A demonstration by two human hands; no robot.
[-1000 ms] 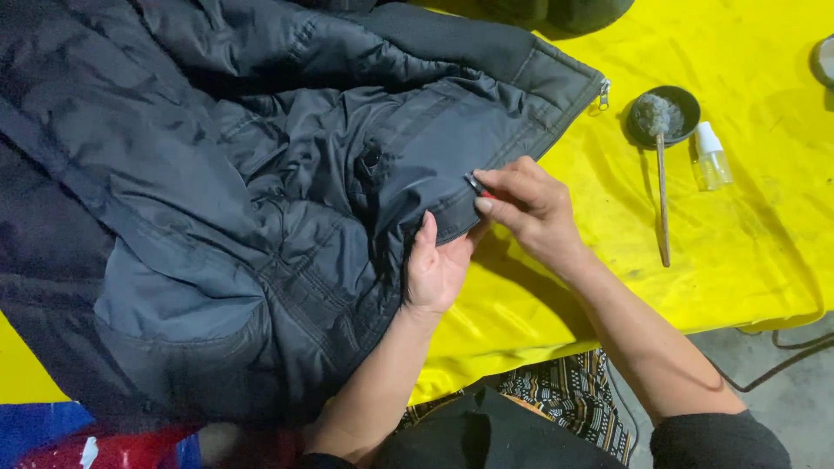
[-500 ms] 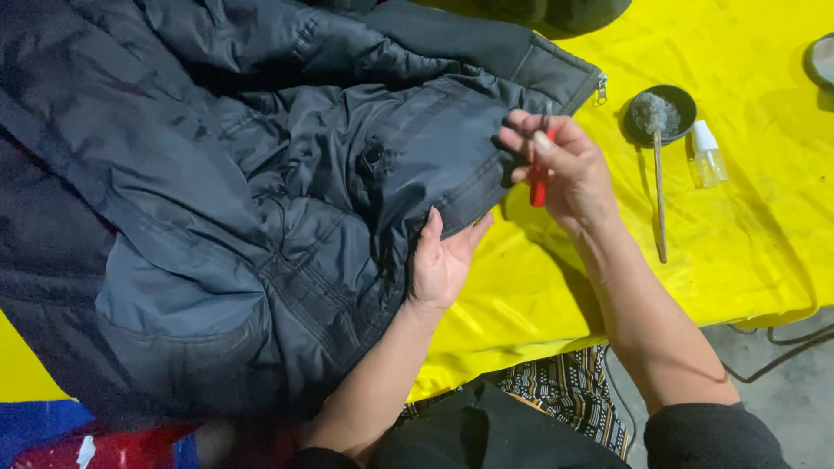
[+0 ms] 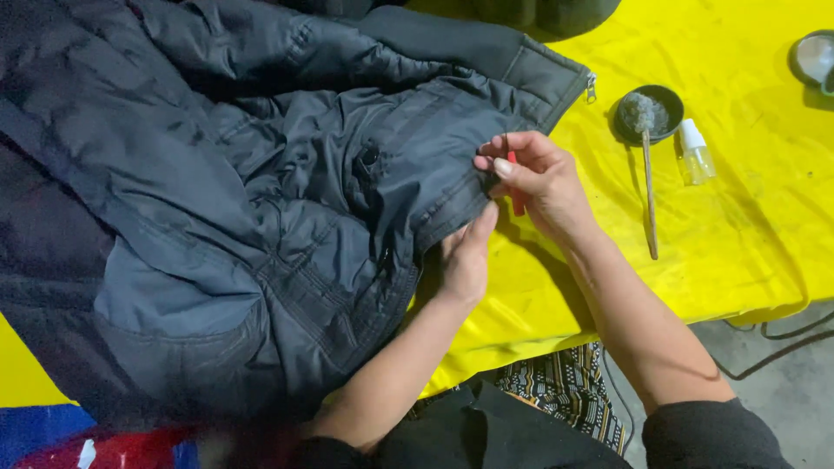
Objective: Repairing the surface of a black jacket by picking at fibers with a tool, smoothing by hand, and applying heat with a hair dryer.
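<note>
A small clear spray bottle (image 3: 695,153) stood beyond my right hand (image 3: 539,178), which pinched a red tool (image 3: 516,198); my left hand (image 3: 465,260) pressed flat, unclenched, on the dark jacket (image 3: 261,217).

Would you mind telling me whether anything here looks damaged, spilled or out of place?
Nothing stands out. The dark jacket lies rumpled on the yellow cloth; the left hand presses its hem, the right hand holds a small red tool. The spray bottle lies flat, no spill visible.
</note>
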